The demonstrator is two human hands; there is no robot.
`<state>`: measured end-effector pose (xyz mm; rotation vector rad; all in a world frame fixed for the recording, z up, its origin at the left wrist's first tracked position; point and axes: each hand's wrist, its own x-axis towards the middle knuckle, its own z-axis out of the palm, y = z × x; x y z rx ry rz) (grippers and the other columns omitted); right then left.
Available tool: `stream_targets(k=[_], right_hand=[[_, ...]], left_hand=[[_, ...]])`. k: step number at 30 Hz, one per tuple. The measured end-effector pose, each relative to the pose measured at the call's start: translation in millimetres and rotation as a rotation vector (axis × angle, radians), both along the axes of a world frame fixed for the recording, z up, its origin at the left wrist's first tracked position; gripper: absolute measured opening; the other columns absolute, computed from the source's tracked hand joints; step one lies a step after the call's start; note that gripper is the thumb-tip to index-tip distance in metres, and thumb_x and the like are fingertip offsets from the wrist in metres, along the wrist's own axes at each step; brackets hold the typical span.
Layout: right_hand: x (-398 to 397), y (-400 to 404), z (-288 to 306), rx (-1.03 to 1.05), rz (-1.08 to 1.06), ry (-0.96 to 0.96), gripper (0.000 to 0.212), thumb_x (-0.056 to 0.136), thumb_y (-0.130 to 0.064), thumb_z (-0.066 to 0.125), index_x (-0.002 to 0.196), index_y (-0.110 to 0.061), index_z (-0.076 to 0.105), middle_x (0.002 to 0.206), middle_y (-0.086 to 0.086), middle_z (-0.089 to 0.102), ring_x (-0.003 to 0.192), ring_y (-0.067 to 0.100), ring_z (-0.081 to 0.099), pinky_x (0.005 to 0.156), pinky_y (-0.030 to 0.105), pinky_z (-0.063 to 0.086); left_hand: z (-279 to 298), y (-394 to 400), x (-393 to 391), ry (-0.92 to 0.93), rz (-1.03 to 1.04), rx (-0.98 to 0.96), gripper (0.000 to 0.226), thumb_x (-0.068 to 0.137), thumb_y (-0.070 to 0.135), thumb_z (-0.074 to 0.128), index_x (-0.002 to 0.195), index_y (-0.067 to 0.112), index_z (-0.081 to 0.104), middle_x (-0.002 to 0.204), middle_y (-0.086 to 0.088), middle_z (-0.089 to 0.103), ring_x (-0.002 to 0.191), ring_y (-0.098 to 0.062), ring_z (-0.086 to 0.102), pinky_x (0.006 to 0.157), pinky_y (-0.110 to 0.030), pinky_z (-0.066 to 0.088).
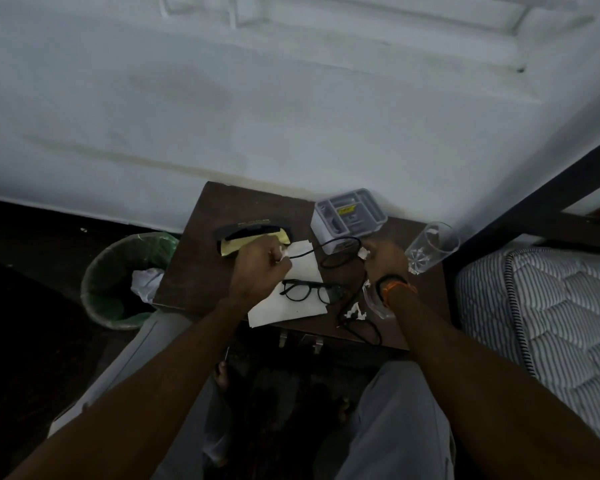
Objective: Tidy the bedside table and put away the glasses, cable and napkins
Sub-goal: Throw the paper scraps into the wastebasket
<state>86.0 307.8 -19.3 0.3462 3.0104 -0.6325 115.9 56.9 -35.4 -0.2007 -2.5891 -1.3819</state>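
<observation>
A dark wooden bedside table [201,258] stands against the wall. Black glasses [309,289] lie on a white napkin [291,303] near its front. A black cable [340,251] loops across the middle and trails off the front edge. My left hand [260,268] pinches the cable's white end above the napkin. My right hand [383,259] grips another part of the cable, with something white at its fingertips. An open black glasses case [253,232] with a yellow cloth lies at the back left. Crumpled napkin bits [355,311] lie near the front right.
A grey organiser box [347,216] sits at the back. One clear glass [430,247] stands at the table's right edge and a second clear glass [374,301] lies under my right wrist. A green-lined bin [118,282] is on the left, a mattress [541,313] on the right.
</observation>
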Motion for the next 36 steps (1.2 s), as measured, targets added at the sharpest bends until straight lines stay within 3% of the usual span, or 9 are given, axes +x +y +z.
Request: stream_targets(k=[5,10,13,17,22,25,28,32,36], right_hand=[[-8.3,5.9,-9.4,0.071,0.113,-0.17,0.034,0.083,-0.012,0.062,0.113,-0.023,0.074,0.117,0.014,0.069,0.11,0.039,0.063,0.092,0.043,0.054],[-6.3,9.1,-6.8,0.112,0.108,-0.119,0.025,0.084,-0.008,0.06,0.102,-0.014,0.077,0.107,0.018,0.072,0.103,0.042,0.064,0.087,0.044,0.055],[-2.0,11.2,-1.3,0.069,0.012,-0.016,0.023,0.083,-0.003,0.057,0.094,-0.007,0.077,0.097,0.022,0.073,0.096,0.044,0.065,0.078,0.043,0.053],[10.3,18.2,7.5,-0.044,-0.113,0.076,0.021,0.082,-0.003,0.054,0.081,-0.003,0.074,0.089,0.023,0.072,0.088,0.042,0.065,0.067,0.033,0.041],[36.1,35.3,13.6,-0.148,-0.184,0.096,0.015,0.083,-0.01,0.058,0.086,-0.017,0.071,0.095,0.01,0.072,0.095,0.032,0.065,0.074,0.03,0.043],[55.1,42.9,11.7,-0.212,-0.186,0.097,0.017,0.08,-0.012,0.063,0.094,-0.02,0.068,0.099,0.003,0.072,0.099,0.028,0.064,0.076,0.026,0.042],[70.0,45.8,8.6,-0.24,-0.185,0.111,0.027,0.079,-0.013,0.064,0.104,-0.021,0.07,0.111,0.001,0.071,0.107,0.027,0.063,0.087,0.032,0.048],[82.1,46.4,6.7,-0.227,-0.187,0.114,0.028,0.081,-0.015,0.062,0.105,-0.022,0.073,0.114,0.004,0.071,0.109,0.029,0.063,0.091,0.035,0.049],[87.6,49.0,6.4,-0.202,-0.166,0.109,0.025,0.081,-0.016,0.061,0.103,-0.02,0.073,0.112,0.008,0.07,0.106,0.033,0.063,0.089,0.039,0.051]], left_hand=[[-6.2,25.2,4.0,-0.094,-0.141,0.039,0.021,0.082,0.014,0.07,0.08,0.015,0.049,0.064,-0.001,0.057,0.053,-0.008,0.054,0.053,-0.027,0.044],[-6.7,49.6,8.8,-0.085,-0.298,0.016,0.019,0.086,0.014,0.07,0.103,0.016,0.064,0.072,0.016,0.055,0.059,0.009,0.054,0.056,-0.01,0.033],[-8.5,60.3,7.6,-0.095,-0.332,-0.012,0.009,0.084,0.017,0.07,0.092,0.013,0.071,0.083,0.005,0.067,0.074,-0.002,0.057,0.068,-0.023,0.044],[-1.2,72.6,9.9,-0.093,-0.439,-0.081,0.008,0.08,0.019,0.073,0.082,0.011,0.073,0.083,-0.002,0.071,0.08,-0.017,0.064,0.07,-0.025,0.045],[-2.5,91.9,7.9,-0.202,-0.529,-0.296,0.015,0.075,0.022,0.073,0.088,0.015,0.073,0.094,-0.006,0.071,0.092,-0.024,0.065,0.079,-0.041,0.053],[-5.2,107.1,10.8,-0.213,-0.602,-0.433,0.028,0.077,0.015,0.071,0.104,0.016,0.073,0.111,-0.007,0.07,0.105,-0.026,0.064,0.086,-0.037,0.052],[-10.4,117.8,14.5,-0.254,-0.628,-0.594,0.038,0.081,0.019,0.065,0.119,0.022,0.068,0.123,-0.005,0.065,0.115,-0.026,0.059,0.089,-0.039,0.052],[-23.2,125.3,17.1,-0.287,-0.588,-0.734,0.041,0.08,0.035,0.064,0.119,0.023,0.065,0.121,-0.006,0.064,0.114,-0.028,0.059,0.088,-0.044,0.054],[-27.7,130.0,19.7,-0.274,-0.56,-0.705,0.032,0.082,0.039,0.063,0.111,0.027,0.066,0.117,-0.006,0.064,0.108,-0.029,0.062,0.084,-0.043,0.055]])
